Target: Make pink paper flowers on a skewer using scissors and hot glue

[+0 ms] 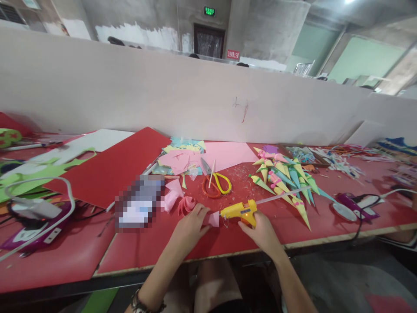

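In my right hand is a yellow hot glue gun, its nozzle pointing left and a long clear glue stick sticking out of its back. A small piece of pink paper is pinched in my left hand, right at the nozzle's tip. Just beyond my left hand lies a coiled pink paper strip, with crumpled pink paper beside it. Scissors with red and yellow handles rest past the glue gun. To the right, several paper cones in yellow, green and blue are heaped together.
A blurred-out phone lies left of my hands. Red card and pink paper scraps spread behind it. Purple power strips with cords stand at the left and right. A white partition closes off the table's back.
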`<state>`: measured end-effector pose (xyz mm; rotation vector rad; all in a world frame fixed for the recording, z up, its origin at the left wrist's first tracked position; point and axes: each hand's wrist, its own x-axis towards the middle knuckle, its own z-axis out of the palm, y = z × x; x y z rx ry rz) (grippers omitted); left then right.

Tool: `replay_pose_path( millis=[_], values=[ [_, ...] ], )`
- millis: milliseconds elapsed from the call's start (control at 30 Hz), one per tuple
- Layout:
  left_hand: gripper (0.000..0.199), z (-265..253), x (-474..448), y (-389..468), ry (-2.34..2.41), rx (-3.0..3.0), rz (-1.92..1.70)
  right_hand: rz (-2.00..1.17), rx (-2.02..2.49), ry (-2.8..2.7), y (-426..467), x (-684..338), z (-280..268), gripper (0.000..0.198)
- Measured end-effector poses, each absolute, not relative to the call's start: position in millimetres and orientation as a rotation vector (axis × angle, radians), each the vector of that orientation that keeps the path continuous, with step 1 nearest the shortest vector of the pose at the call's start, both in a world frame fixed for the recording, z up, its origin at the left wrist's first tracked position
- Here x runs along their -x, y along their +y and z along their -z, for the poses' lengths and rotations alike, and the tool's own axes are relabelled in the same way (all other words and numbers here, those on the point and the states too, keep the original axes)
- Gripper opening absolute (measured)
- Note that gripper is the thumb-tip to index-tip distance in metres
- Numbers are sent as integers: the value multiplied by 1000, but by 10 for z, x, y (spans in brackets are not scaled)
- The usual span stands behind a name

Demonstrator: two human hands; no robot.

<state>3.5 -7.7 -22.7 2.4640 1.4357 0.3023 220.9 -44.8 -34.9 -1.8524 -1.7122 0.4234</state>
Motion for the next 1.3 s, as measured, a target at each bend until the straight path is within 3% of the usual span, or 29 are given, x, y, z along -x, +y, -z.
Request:
replay_pose_path(
  millis=[233,467,733,933,1300],
  values=[
    [28,323,755,-155,1857,-2686,-910,-433,1868,-1701,-437,-2226,394,22],
    [37,282,1219,-271,2380,-2516,-521,-448,1874,-1661,-444,-2234,388,23],
    [48,332,1294,-257,2376,-2321,-570,-415,1919,-1678,-439,-2249,433,26],
    [43,238,1617,28,2159,-2488,-699,-463,1932,-1654,-448,-2274,439,26],
    [43,55,1503,591,2053,-2777,-332,-643,2033,-1593,-483,-2315,473,31]
  ],
)
